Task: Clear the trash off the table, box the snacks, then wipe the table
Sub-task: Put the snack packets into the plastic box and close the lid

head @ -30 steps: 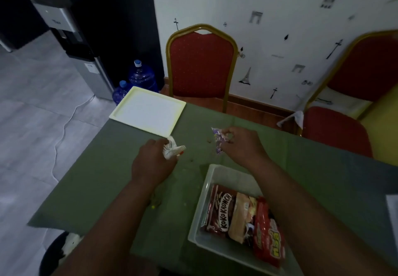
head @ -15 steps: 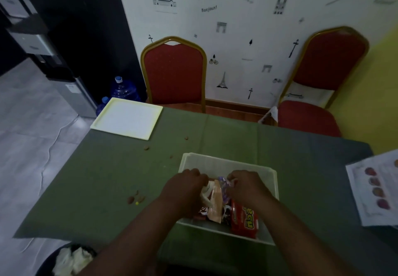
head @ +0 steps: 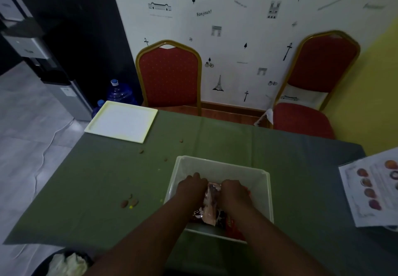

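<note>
A clear plastic box stands on the green tablecloth in front of me, with snack packets inside. Both of my hands reach down into it. My left hand and my right hand sit side by side with fingers curled, closed on a pinkish packet between them. My forearms hide the near part of the box. Loose nuts lie on the cloth left of the box, and more crumbs lie farther back.
A white square tray rests at the table's far left corner. A printed sheet lies at the right edge. A dark bin with crumpled paper is on the floor at lower left. Two red chairs stand behind the table.
Both hands came back from the far middle of the table with small wrappers and went down into the box. My view has lifted and shifted right.
</note>
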`<state>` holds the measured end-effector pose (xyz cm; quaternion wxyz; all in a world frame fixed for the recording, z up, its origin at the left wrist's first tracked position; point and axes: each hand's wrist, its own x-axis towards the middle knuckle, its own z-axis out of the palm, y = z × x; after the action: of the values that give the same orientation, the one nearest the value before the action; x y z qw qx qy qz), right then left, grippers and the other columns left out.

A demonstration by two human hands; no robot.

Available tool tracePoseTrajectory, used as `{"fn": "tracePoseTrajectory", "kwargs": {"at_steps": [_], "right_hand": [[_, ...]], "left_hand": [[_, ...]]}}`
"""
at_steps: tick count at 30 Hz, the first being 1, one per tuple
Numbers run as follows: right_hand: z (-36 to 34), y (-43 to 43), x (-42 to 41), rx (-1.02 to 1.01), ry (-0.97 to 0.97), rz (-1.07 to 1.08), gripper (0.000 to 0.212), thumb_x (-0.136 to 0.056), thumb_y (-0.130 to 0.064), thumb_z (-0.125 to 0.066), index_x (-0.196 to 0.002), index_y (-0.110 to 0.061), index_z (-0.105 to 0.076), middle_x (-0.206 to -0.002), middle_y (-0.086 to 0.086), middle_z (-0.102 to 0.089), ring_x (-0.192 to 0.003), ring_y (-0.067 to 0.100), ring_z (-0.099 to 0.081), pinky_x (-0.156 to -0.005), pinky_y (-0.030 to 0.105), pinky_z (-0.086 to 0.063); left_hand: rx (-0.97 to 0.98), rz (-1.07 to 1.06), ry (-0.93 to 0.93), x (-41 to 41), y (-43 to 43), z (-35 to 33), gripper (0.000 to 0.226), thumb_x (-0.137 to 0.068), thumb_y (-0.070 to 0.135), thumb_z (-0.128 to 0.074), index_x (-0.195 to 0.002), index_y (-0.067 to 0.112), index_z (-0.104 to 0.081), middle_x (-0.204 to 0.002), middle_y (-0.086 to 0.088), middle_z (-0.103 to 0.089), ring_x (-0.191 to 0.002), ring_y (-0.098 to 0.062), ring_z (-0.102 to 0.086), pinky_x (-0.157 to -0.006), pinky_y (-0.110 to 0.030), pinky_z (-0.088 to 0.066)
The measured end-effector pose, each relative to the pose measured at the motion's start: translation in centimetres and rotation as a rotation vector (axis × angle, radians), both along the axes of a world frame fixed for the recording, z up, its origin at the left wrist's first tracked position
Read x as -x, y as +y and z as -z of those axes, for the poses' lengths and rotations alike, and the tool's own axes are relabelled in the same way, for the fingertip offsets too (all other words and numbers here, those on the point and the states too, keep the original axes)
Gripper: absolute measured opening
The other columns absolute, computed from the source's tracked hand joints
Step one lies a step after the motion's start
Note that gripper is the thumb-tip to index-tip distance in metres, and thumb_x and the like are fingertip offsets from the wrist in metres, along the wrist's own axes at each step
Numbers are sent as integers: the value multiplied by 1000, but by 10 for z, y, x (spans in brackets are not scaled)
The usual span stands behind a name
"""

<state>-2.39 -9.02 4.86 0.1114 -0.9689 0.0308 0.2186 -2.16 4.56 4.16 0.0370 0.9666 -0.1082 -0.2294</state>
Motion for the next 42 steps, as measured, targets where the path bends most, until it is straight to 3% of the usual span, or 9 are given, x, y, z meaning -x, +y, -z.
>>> {"fn": "tracePoseTrajectory", "kwargs": {"at_steps": [3, 6, 11, 14, 18, 26, 30, 34, 42], "right_hand": [[-7, -7, 4, -49, -99, 33, 25, -87, -37, -58, -97, -17, -69, -104, 7, -70, -94, 25, -68, -78, 31, -55], [-29, -13, -1, -217, -221, 100, 31, -84, -36, -65, -108, -18, -69, -108, 5, -71, -98, 23, -67, -83, 29, -53], [-80, 4, -19, -468, -437, 61, 20, -82, -35, -70, -91, -17, -74, -85, 0, -74, -75, 13, -65, -68, 21, -46], [-101, 33, -34, -661, -439, 101, 18, -84, -30, -71, -93, -15, -74, -79, -2, -71, -73, 10, -64, -66, 19, -46], [-103, 86, -65, -779, -351, 103, 18, -85, -29, -69, -97, -17, -75, -86, 0, -73, -82, 16, -69, -82, 37, -56], [-66, 216, -147, -740, -99, 100, 29, -84, -39, -68, -101, -16, -68, -102, 3, -71, -96, 21, -67, -88, 33, -53], [-41, 273, -190, -650, -14, 137, 54, -86, -39, -65, -131, -9, -58, -130, 6, -61, -121, 22, -55, -100, 30, -41], [-12, 305, -222, -535, 70, 200, 68, -89, -43, -60, -144, -7, -40, -149, 9, -42, -134, 26, -43, -105, 30, -35], [34, 321, -238, -479, 144, 354, 65, -86, -42, -62, -138, -7, -45, -140, 11, -51, -125, 30, -51, -100, 34, -44]], "left_hand": [[11, -25, -16, 9, 3, -2, 48, -81, 9, -67, -125, 12, -50, -128, -13, -45, -114, -31, -51, -86, -44, -51], [106, -44, -115, 16, 6, -16, 56, -80, 17, -68, -131, 16, -46, -135, -10, -44, -118, -28, -50, -86, -43, -52], [429, -173, -410, 18, 40, -62, 56, -83, 35, -67, -134, 21, -48, -134, -3, -50, -119, -24, -51, -91, -41, -51], [500, -279, -532, 8, 86, -82, 53, -83, 35, -67, -131, 18, -52, -129, -7, -54, -118, -25, -53, -93, -38, -49], [494, -446, -618, -28, 162, -90, 52, -84, 34, -69, -130, 17, -54, -131, -8, -53, -118, -24, -52, -97, -36, -46], [437, -698, -463, -124, 298, -58, 56, -88, 35, -65, -136, 14, -47, -138, -13, -51, -122, -28, -51, -99, -38, -41], [403, -720, -386, -164, 352, -27, 56, -88, 34, -64, -137, 12, -47, -138, -13, -52, -125, -28, -50, -103, -40, -43], [384, -754, -273, -196, 390, 1, 60, -90, 36, -62, -140, 8, -43, -144, -15, -47, -131, -30, -45, -107, -40, -38], [354, -925, -35, -230, 422, 48, 70, -91, 46, -57, -147, 11, -33, -150, -12, -40, -135, -29, -41, -107, -37, -36]]}}
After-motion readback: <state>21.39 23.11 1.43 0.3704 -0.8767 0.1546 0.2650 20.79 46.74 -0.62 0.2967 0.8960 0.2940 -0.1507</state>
